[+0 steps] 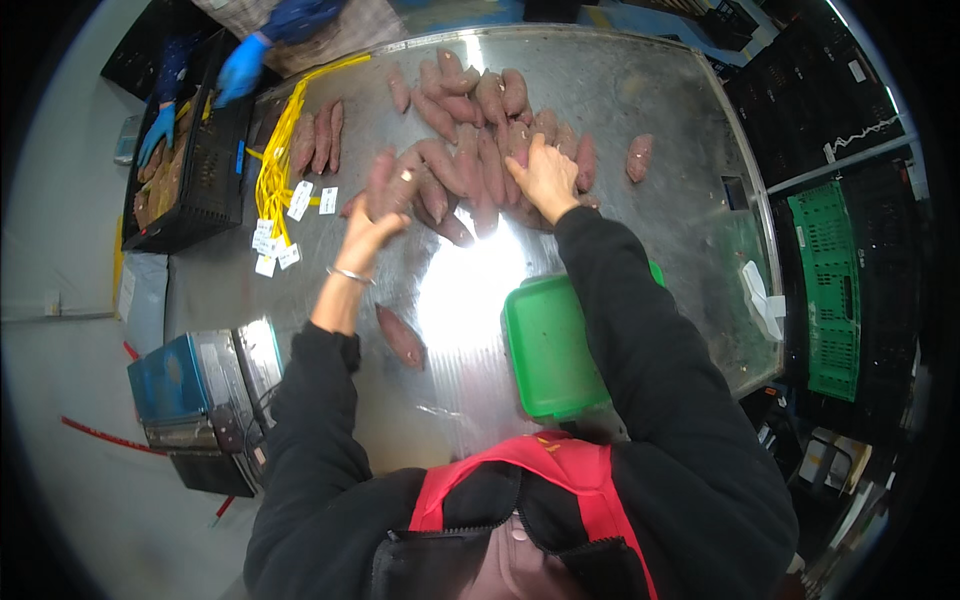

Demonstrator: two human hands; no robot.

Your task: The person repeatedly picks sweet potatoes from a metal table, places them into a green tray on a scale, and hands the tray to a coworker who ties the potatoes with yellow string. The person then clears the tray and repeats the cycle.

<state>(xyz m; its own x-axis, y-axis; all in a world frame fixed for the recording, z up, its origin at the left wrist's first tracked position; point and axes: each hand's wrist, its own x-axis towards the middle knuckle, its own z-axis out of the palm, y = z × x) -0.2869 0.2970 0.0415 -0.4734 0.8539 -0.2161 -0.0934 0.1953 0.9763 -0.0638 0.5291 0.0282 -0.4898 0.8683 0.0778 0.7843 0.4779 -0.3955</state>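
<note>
My left hand [367, 232] holds a blurred sweet potato [381, 184] at the left edge of a pile of sweet potatoes [491, 161] on a metal table [667, 240]. At the right side of the pile, my right hand [546, 176] has its fingers on a sweet potato [520, 139]; whether it grips it I cannot tell. One sweet potato [401, 337] lies alone near me, another [640, 157] to the far right. Three slim ones [322, 139] lie side by side near yellow straps [281, 161] with white tags [300, 201].
A green plastic tray [555, 345] lies partly under my right forearm. A co-worker's blue-gloved hands [240, 71] are by a black crate [210, 172] of sweet potatoes at the far left. Scales [180, 382] stand at left, a white item [761, 300] at the right edge.
</note>
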